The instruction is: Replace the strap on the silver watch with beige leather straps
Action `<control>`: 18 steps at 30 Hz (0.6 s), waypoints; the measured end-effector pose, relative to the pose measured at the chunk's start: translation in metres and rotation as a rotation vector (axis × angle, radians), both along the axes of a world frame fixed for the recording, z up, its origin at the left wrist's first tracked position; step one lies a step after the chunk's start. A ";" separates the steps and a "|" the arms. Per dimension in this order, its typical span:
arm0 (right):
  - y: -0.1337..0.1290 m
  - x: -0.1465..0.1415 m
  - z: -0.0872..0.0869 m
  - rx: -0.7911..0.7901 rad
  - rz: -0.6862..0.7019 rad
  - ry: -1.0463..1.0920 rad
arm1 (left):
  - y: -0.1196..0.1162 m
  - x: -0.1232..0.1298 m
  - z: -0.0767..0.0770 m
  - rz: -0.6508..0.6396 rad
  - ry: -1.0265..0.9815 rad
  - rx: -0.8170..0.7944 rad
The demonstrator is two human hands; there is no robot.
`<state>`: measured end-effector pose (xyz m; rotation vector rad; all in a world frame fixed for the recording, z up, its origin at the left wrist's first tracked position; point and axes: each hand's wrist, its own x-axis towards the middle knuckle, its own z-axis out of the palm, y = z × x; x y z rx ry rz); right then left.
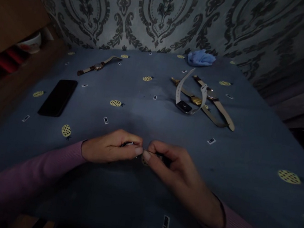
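Observation:
Near the front of the blue table, my left hand [116, 147] is closed round a small metal-rimmed watch [128, 144], mostly covered by the fingers. My right hand [175, 165] almost touches it fingertip to fingertip, its thumb and fingers pinched on a thin dark piece that looks like the watch's strap. Farther back on the right lie a smartwatch with a pale strap [184, 107], a gold watch [196, 100] and a watch with a brown and beige strap [212, 94], close together and partly overlapping. Another brown-strapped watch [98, 66] rests at the back left.
A black phone [58, 98] lies on the blue tablecloth [128, 122] at the left. A crumpled blue cloth [201, 58] is at the back edge by the patterned wall. At the far left, a wooden shelf holds a bowl [30, 43].

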<state>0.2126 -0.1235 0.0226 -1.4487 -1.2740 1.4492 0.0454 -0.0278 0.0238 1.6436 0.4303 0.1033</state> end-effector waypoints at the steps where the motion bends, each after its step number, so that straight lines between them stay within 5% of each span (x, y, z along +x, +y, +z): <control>1: 0.000 0.000 0.000 -0.017 -0.003 0.007 | 0.000 0.000 0.000 0.003 0.000 0.000; 18: 0.002 -0.002 -0.005 0.033 -0.038 0.051 | -0.006 0.001 -0.006 0.071 -0.030 -0.038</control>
